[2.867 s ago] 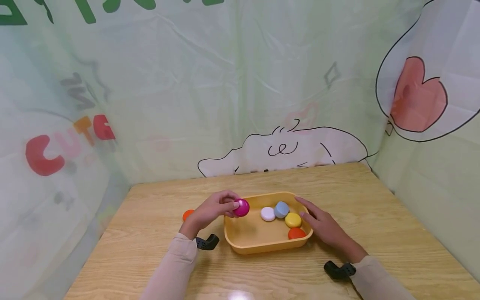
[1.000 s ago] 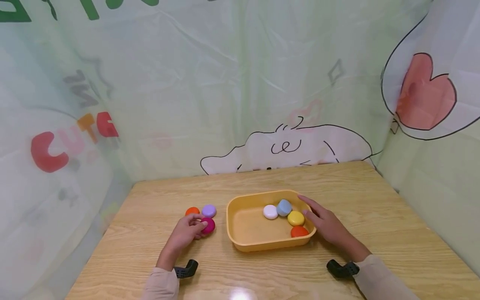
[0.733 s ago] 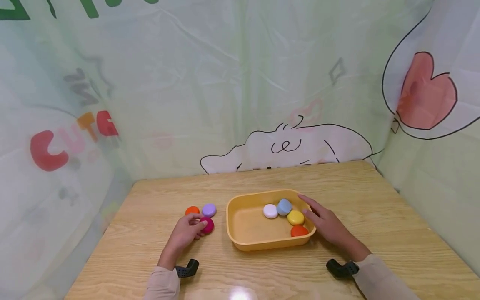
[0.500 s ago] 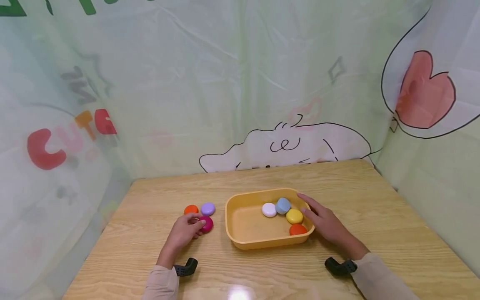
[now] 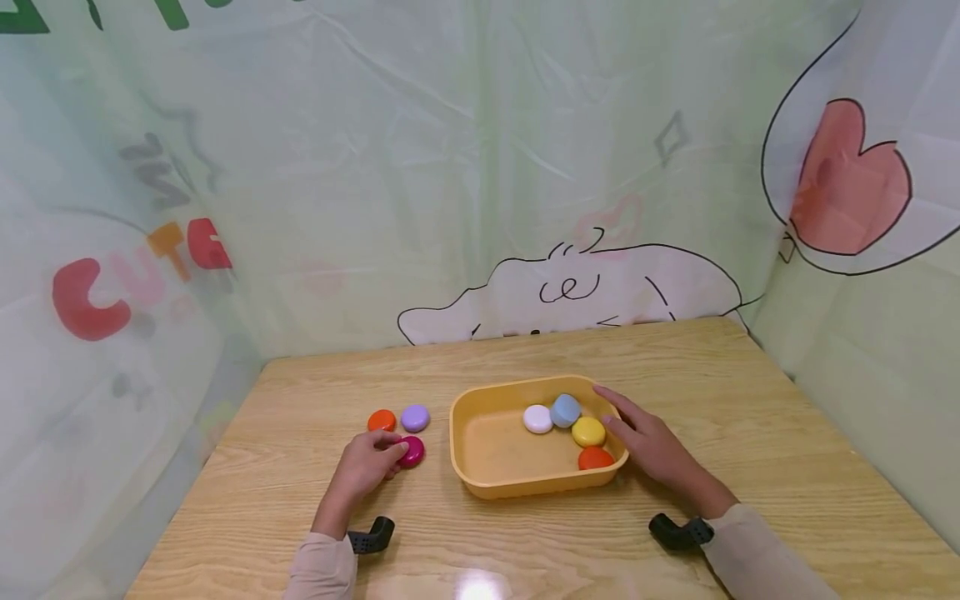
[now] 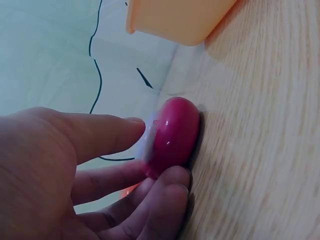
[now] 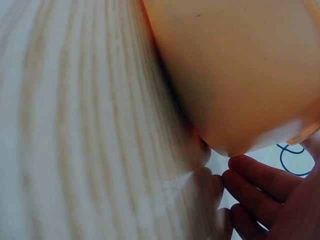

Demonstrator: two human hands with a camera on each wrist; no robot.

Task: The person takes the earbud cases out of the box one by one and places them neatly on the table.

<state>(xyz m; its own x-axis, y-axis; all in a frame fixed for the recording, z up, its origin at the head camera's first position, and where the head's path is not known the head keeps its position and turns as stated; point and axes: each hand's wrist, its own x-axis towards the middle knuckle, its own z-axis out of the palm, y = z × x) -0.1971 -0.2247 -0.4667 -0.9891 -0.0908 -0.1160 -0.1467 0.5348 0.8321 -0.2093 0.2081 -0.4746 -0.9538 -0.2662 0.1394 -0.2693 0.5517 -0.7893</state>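
A glossy magenta rounded disc point(image 5: 411, 451) lies on the wooden table, left of the orange tray point(image 5: 525, 486). My left hand point(image 5: 364, 465) is beside it. In the left wrist view the thumb stands a little off the disc point(image 6: 176, 132), while the fingers bend loosely near its lower side. An orange disc point(image 5: 382, 421) and a purple disc point(image 5: 415, 418) lie just beyond that hand. My right hand point(image 5: 651, 448) rests against the tray's right end, fingers extended along the outer wall, thumb at the rim. Inside the tray are white point(image 5: 537, 419), blue point(image 5: 566, 411), yellow point(image 5: 588, 432) and red discs point(image 5: 596, 458).
The wooden table point(image 5: 480, 542) ends at a printed curtain point(image 5: 360, 192) at the back and sides. A black wrist camera point(image 5: 372, 536) sits by the left wrist, another camera point(image 5: 678, 532) by the right.
My left hand has carried the magenta disc from above the tray's left side down to the table and loosened its hold on it. My right hand stays at the tray.
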